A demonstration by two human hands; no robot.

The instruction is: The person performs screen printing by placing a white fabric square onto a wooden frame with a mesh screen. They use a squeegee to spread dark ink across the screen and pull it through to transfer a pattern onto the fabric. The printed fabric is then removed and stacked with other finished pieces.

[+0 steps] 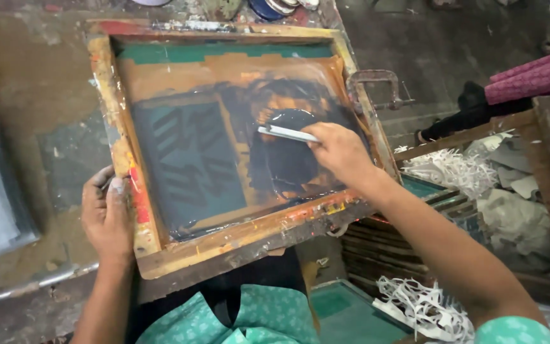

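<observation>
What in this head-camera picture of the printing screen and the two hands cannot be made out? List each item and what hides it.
- Tool tip: head view, sunk in dark ink.
- Right hand fingertips: curled under, hidden by its own back.
- Left hand palm: pressed against the wooden frame.
- Tins: cut off by the top edge.
- Clamp lower jaw: behind the frame.

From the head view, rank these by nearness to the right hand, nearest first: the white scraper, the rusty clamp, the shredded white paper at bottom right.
1. White scraper: held in the right hand, over the screen.
2. Rusty clamp: on the frame's right edge, just above the hand.
3. Shredded white paper: low down, beside the forearm.
</observation>
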